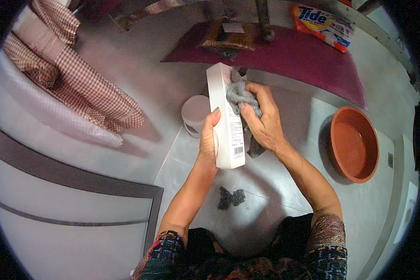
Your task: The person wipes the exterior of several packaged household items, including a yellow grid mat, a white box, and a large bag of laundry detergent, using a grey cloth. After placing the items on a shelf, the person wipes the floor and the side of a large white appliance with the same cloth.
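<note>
**Wiping a white box with a grey cloth**

The person stands over a grey tiled floor (266, 196) and holds a tall white rectangular carton (226, 116) upright in front of the body. The left hand (209, 140) is closed around the near left edge of the carton, thumb up along the front face and the other fingers hidden behind it. The right hand (261, 119) is curled and grips a crumpled grey cloth (240, 95), which it presses against the far right side of the carton, near its top. A dark tail of the cloth hangs down behind the carton.

To do this wiping well, it seems best that the left hand keeps the carton steady while the right hand draws the cloth along the face in long strokes, and that the carton is turned so each side is reached.

The carton lies between the two hands, touching both. On the floor, near the person's feet, lies a small dark crumpled rag (231, 198). A round pale plastic container (196, 114) stands just left of the carton, farther away. A round terracotta-coloured basin (354, 142) sits well to the right. A red-and-white checked fabric (79, 79) lies over a white curved surface at the far left, and a dark red mat (303, 58) lies at the far side.
</note>
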Action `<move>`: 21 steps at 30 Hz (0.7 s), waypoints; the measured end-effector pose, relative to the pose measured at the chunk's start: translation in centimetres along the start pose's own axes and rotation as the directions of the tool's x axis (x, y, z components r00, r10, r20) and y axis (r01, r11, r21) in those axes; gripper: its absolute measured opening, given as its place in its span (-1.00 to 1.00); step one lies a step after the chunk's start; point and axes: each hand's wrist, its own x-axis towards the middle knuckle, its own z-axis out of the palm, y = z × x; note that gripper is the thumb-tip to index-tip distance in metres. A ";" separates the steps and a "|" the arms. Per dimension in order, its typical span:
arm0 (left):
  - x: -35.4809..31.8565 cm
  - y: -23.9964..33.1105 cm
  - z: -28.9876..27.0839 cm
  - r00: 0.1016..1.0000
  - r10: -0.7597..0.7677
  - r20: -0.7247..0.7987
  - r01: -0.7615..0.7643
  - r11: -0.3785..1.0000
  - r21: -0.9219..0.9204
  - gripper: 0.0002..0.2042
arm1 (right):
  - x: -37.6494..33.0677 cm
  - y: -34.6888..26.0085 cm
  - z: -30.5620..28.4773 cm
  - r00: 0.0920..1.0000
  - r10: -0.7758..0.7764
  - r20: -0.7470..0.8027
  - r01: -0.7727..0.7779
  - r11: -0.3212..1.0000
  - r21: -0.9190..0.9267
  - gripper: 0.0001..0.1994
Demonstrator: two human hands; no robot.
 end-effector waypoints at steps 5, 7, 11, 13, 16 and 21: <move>0.1 -1.2 -1.8 0.976 -0.129 0.178 0.129 0.992 0.011 -0.53 | 1.5 2.5 -1.4 0.888 0.433 -0.155 -0.394 0.890 0.228 -0.67; 0.0 -1.8 -1.4 0.986 -0.137 0.096 0.136 0.991 0.022 -0.49 | 1.9 1.9 -2.3 0.971 0.037 -0.237 -0.043 0.999 -0.020 -0.65; -0.4 -1.5 -0.3 0.938 -0.302 0.168 0.302 0.953 0.027 -0.53 | 0.8 0.0 -2.2 0.968 -0.248 -0.041 0.234 0.950 -0.205 -0.61; -0.3 -2.1 0.2 0.940 -0.263 0.220 0.281 0.958 -0.054 -0.53 | 0.6 1.4 -2.3 0.975 -0.193 -0.106 0.177 0.974 -0.141 -0.61; -0.7 -1.7 1.5 0.954 -0.220 0.204 0.221 0.975 0.020 -0.45 | 1.2 2.5 -3.7 0.954 0.239 -0.182 -0.236 0.971 0.038 -0.63; -0.5 -0.8 0.6 0.929 -0.283 0.237 0.190 0.917 0.350 -0.36 | 3.3 1.1 -8.4 0.973 0.170 0.157 -0.200 0.959 0.200 -0.64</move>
